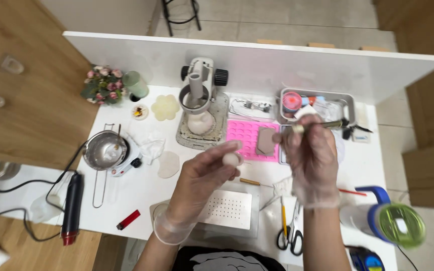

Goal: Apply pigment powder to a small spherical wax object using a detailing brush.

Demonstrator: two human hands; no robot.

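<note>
table [141, 193]: white, carries everything I see; it spreads under and beyond both hands

microscope [200, 100]: grey, upright on its base, beyond my left hand, well apart from it

pan [104, 149]: small metal one on a little heater, off to the left of my left hand; a black and red heat tool [71, 208] lies nearer me on that side

pink mould [247, 138]: tray of round cavities, just beyond and between the hands; a grey slab lies on it

perforated board [225, 209]: white, directly below the left hand

bottle [395, 223]: green lid, blue handle, to the right of my right wrist

scissors [291, 233]: black handles, below the right hand, near my body

left hand [204, 173]: gloved, raised over the table, fingertips closed round the ball

right hand [310, 150]: gloved, clenched on the tool, level with the left and just beside it

tool [322, 125]: thin stick pinched in the right hand, lying roughly level, tip end blurred; I cannot tell whether it touches the ball

ball [231, 159]: small, pale, round, held in the air at my left fingertips; I judge it light and probably soft like clay or wax, so easily dented; I would hold it lightly on opposite sides with the pads, no squeeze; the glove may make it slippery
</note>
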